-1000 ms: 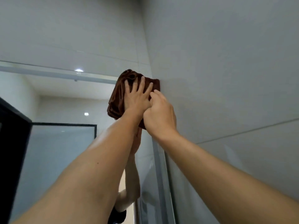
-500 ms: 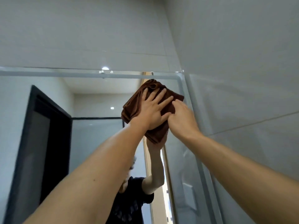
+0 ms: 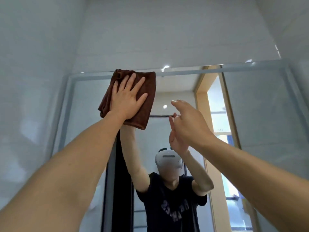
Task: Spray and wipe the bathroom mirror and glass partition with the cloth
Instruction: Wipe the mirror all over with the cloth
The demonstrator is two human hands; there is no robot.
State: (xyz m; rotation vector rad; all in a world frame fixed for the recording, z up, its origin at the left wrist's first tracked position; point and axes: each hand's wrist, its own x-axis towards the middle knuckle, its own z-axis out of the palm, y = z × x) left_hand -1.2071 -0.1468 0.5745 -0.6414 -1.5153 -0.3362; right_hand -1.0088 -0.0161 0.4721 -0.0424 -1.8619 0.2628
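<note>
Now | left hand [image 3: 127,99], fingers flat, presses brown cloth [image 3: 147,91] on mirror [image 3: 175,91] at 11 o'clock | right hand [image 3: 189,123] loose, empty, at 1 o'clock

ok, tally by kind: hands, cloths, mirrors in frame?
Hands: 2 (left hand pressing flat, right hand free)
Cloths: 1 (brown cloth)
Mirrors: 1 (mirror)
Total: 4

Pale grey tiled walls [image 3: 41,81]; recessed ceiling lights [image 3: 166,66] reflected; wood-trimmed doorway [image 3: 201,101], possibly bright room beyond.
</note>
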